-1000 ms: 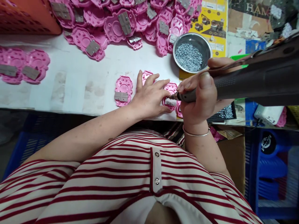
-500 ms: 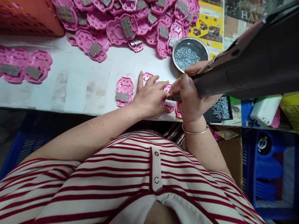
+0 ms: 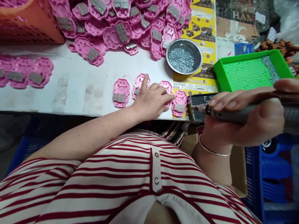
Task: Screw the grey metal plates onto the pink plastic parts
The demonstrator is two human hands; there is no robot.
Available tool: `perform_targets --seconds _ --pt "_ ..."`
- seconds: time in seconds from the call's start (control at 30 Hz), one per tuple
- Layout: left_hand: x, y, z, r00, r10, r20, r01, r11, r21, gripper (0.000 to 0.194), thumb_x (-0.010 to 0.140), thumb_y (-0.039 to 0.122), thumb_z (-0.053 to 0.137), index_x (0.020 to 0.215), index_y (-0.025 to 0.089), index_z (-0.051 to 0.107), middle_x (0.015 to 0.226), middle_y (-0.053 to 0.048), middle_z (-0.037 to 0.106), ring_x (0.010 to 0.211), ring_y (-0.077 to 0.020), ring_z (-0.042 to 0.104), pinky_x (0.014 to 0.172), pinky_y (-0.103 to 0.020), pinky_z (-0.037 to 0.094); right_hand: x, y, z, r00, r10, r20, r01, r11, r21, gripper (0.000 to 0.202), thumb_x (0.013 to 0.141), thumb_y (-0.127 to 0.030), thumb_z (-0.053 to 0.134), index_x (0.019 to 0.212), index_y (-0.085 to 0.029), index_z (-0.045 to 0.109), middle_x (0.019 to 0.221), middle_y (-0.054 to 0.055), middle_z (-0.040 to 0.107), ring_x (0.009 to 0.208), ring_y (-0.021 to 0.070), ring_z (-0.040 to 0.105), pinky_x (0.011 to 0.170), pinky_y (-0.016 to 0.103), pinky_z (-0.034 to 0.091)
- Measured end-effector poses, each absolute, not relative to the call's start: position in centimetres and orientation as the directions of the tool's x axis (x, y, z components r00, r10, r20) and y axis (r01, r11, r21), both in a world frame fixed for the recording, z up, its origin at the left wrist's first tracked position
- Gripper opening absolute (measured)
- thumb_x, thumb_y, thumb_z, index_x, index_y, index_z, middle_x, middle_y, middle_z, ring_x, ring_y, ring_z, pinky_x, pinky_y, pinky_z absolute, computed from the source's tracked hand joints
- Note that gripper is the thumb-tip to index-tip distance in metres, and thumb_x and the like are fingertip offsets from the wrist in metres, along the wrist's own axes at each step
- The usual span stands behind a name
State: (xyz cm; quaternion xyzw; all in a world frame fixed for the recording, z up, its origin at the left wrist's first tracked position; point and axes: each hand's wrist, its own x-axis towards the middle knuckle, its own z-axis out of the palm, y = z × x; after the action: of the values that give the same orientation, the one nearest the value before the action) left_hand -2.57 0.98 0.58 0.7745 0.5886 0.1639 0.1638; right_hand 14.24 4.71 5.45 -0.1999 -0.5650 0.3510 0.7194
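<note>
left hand (image 3: 150,102) spreads its fingers over light, stiff-looking pink shells (image 3: 166,86), best held by rims; right hand (image 3: 252,124) grips a driver (image 3: 237,115).

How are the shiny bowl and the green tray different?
The bowl is round, but the tray has four straight sides. The bowl is silvery metal, while the tray is bright green. Little silvery bits are heaped in the bowl; in the tray they gather near one end, so its dotted floor shows. Both hold little silvery bits.
</note>
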Motion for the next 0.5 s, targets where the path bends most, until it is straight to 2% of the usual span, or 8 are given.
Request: perform_targets --seconds 0.13,0.27,0.4,0.5 --pt "-1.6 1.6 1.3 0.237 0.968 0.083 0.883 -0.251 0.396 0.031 0.098 0.04 0.055 0.124 0.037 0.07 0.123 -0.006 0.066 0.122 -0.03 0.054 0.121 -0.066 0.012 16.2 3.9 4.8 0.131 0.752 0.646 -0.209 0.658 -0.723 0.031 0.082 -0.039 0.055 0.057 -0.02 0.053 0.05 -0.005 0.035 0.039 0.0059 0.036 0.043 0.027 0.043" --pt "0.2 2.7 2.6 0.387 0.922 -0.03 0.897 -0.369 0.244 0.046 0.086 0.061 0.067 0.121 0.032 0.072 0.131 -0.011 0.062 0.131 -0.0376 0.049 0.119 -0.071 0.01 17.0 3.5 4.5 0.139 0.78 0.611 -0.194 0.626 -0.755 0.03 0.081 -0.04 0.057 0.058 -0.021 0.054 0.049 -0.005 0.034 0.038 0.0076 0.035 0.045 0.03 0.042" --pt "1.6 3.2 3.5 0.38 0.913 -0.149 0.921 -0.358 0.156 0.052 0.081 0.054 0.076 0.123 0.024 0.071 0.138 -0.015 0.057 0.131 -0.0375 0.05 0.12 -0.067 0.017 17.4 3.6 4.4 0.145 0.777 0.613 -0.229 0.629 -0.743 0.034 0.08 -0.04 0.057 0.053 -0.02 0.051 0.046 -0.004 0.035 0.037 0.0085 0.038 0.042 0.03 0.037" --pt "1.5 2.7 3.0 0.39 0.916 -0.1 0.91 -0.366 0.193 0.049 0.081 0.048 0.078 0.119 0.017 0.072 0.132 -0.018 0.058 0.127 -0.0364 0.052 0.117 -0.06 0.029 17.5 3.6 4.6 0.177 0.773 0.61 -0.213 0.635 -0.743 0.034 0.08 -0.036 0.057 0.051 -0.02 0.049 0.046 -0.004 0.035 0.036 0.0084 0.038 0.04 0.029 0.037"
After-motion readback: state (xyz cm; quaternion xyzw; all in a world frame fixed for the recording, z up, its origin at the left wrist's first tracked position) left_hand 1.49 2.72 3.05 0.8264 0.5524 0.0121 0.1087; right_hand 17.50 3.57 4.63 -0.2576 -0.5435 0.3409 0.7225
